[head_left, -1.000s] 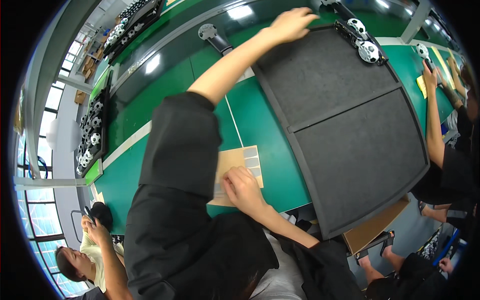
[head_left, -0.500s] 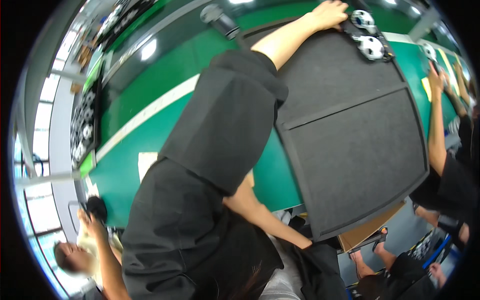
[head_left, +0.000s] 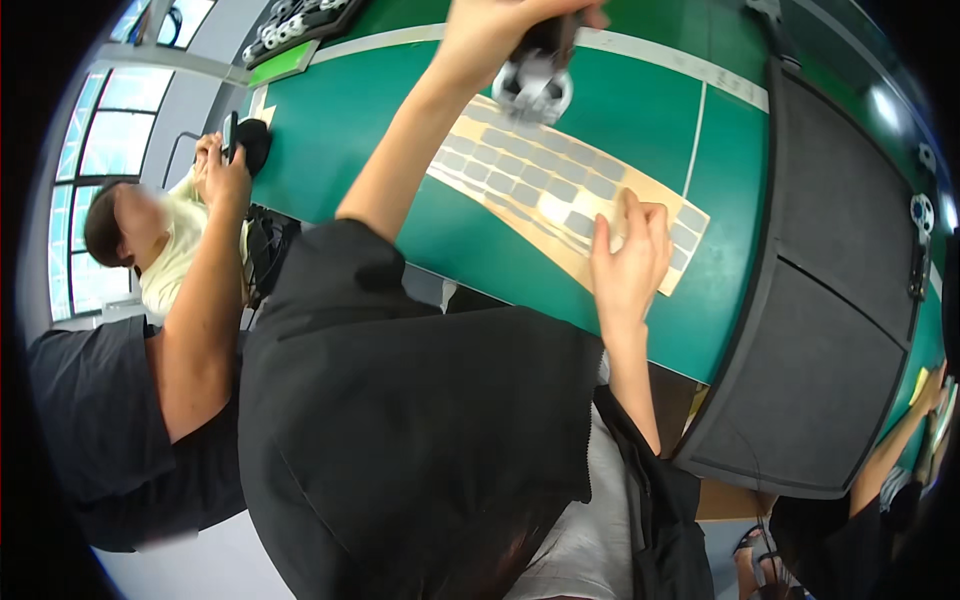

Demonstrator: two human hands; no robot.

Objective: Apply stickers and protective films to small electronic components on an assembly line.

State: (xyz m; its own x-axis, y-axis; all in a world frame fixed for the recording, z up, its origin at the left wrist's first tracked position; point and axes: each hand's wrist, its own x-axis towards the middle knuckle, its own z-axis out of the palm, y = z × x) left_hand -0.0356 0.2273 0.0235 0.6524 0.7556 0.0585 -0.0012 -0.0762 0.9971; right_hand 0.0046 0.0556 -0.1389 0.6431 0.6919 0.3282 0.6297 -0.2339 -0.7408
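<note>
At the top edge my left hand [head_left: 530, 15] is closed around a dark device with a round silver-white end [head_left: 532, 92]. The device is smeared by motion, and the hand is partly cut off by the picture's edge. Beneath it on the green table lies a yellowish backing sheet [head_left: 690, 212] with rows of grey rounded stickers [head_left: 562, 190]. My right hand [head_left: 632, 255] rests over the right part of this sheet. Its fingers are bent and its thumb stands apart from them, with nothing visible in between.
To the right stands a large black tray [head_left: 835, 370], with several black-and-white parts [head_left: 921, 215] at its far right side. A co-worker [head_left: 165, 250] at the left holds a small dark device [head_left: 231, 135]. Another person's arm [head_left: 900, 440] reaches in from the right edge.
My left hand has come back from the far side of the black tray, now with the device in it. My view has swung left; the right hand and sticker sheet now show plainly.
</note>
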